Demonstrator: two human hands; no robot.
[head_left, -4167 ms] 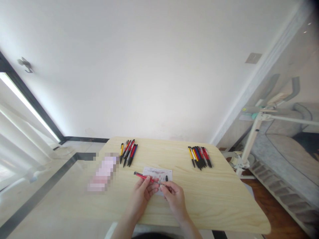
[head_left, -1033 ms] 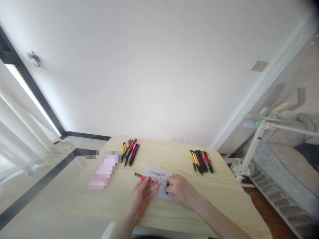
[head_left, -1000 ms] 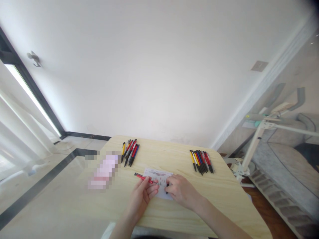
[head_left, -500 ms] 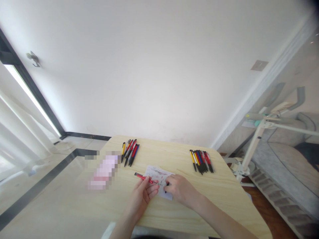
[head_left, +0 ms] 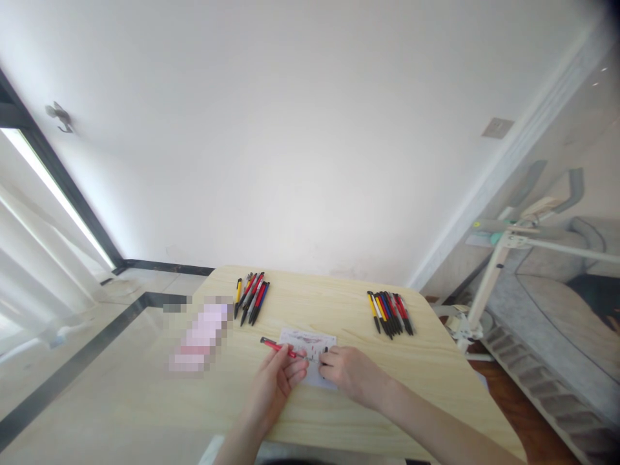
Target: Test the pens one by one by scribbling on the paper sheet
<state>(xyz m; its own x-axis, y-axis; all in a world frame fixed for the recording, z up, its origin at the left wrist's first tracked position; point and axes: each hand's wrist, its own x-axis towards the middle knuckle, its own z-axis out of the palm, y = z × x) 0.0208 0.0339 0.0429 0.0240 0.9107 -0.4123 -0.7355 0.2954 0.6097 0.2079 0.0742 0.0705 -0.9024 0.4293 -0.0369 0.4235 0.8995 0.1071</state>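
Head camera view, looking down at a pale wooden table set against a white wall. At the near edge, two bare forearms come in from six o'clock. The left hand is curled around a slim red plastic pen with a black end, pinching it between thumb and fingers; the pen slants away toward ten o'clock from the hand. The right hand lies knuckles up just beside the left, at its three o'clock, fingers bent over a small black piece; whether it grips that piece cannot be told. Both hands rest on a small white paper card with red markings. Toward eleven o'clock on the table lies a loose bundle of yellow, red, grey and blue pens. Toward one o'clock lies a second bundle of yellow, black, blue and red pens. A blurred pink patch sits at nine o'clock.
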